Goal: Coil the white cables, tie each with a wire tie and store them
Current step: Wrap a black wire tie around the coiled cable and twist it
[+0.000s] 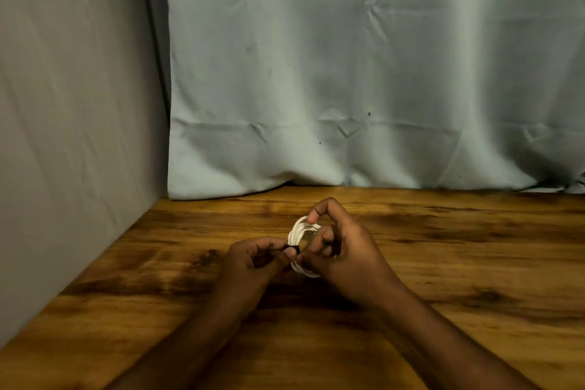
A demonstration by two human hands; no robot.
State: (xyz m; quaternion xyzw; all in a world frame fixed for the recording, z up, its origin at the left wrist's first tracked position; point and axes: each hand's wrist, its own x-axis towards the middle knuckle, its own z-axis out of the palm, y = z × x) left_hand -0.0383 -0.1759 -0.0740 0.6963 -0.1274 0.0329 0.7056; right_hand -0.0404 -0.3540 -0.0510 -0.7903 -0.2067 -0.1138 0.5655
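Hands [316,256] over wooden table [126,279]; grey curtain [348,73].

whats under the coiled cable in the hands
Bare wooden table lies below the white cable coil, which the left hand and right hand hold. The hands cover the spot directly beneath, so contact cannot be told.

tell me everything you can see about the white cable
The white cable is a thin, smooth, plastic-looking cord wound into a small round coil of several loops. It is held upright, just above the wooden table, between both hands. The right hand grips its right side, one finger hooked over the top. The left hand pinches a dark tie wrapped across its left side. Its plugs are hidden.
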